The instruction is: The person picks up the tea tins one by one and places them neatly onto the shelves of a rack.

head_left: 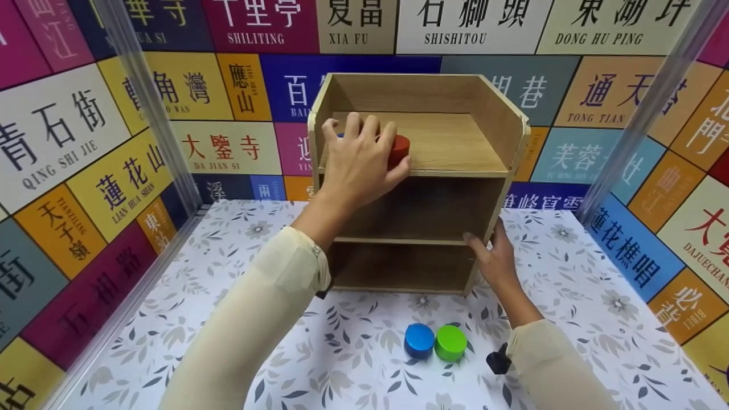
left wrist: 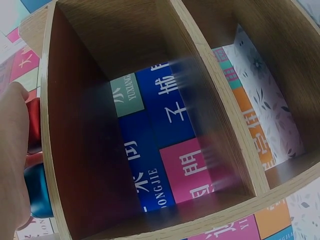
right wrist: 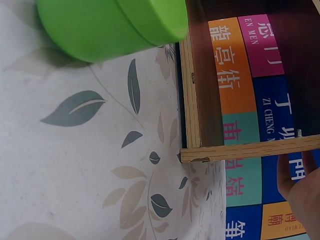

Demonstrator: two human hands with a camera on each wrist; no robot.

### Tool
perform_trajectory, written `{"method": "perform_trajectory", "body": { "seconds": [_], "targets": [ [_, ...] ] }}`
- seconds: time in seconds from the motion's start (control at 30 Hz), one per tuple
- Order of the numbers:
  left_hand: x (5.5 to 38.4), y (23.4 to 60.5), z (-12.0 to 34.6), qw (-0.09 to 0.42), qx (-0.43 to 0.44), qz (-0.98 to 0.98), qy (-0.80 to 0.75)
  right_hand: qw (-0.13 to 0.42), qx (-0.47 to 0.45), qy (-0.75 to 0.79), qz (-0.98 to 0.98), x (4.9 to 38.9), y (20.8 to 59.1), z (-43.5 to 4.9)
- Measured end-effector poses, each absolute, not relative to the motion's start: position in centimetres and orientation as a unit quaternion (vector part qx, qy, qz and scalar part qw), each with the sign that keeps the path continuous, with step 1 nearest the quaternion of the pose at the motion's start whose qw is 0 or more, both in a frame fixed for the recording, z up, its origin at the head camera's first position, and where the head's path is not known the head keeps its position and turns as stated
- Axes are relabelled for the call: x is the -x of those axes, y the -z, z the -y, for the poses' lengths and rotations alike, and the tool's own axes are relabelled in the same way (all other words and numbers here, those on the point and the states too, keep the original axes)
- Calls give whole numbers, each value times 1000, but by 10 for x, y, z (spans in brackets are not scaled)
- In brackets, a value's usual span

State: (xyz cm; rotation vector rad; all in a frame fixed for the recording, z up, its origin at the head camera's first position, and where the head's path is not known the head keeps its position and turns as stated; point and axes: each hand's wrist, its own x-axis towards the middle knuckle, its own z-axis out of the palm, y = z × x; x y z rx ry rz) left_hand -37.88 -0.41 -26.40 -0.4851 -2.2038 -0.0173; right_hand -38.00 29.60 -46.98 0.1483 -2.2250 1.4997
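Red cylinder (head_left: 401, 149) stands on the top board of the wooden shelf unit (head_left: 407, 94), upper centre of frame; left hand (head_left: 360, 155) grasps it, blue piece (left wrist: 38, 190) alongside. Right hand (head_left: 496, 259) grips the unit's right side. Uneven finger release could tip pieces off the front edge.

The left hand (head_left: 364, 155) is held back-up at 12 o'clock, fingers bent, the left forearm (head_left: 245, 330) slanted in from 7. The right hand (head_left: 498, 255) is held at 4 o'clock, thumb and fingers parted, the right forearm (head_left: 555, 364) angled in from 5.
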Motion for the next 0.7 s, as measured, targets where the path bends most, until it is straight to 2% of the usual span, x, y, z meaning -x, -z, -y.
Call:
{"method": "perform_trajectory", "body": {
  "seconds": [0.43,0.7],
  "targets": [
    [366,264,6,514,222,828,26,214,-50,-545,810,379,468,-296],
    [350,273,6,556,261,788,24,229,-55,-541,807,380,470,-296]
  ]
}}
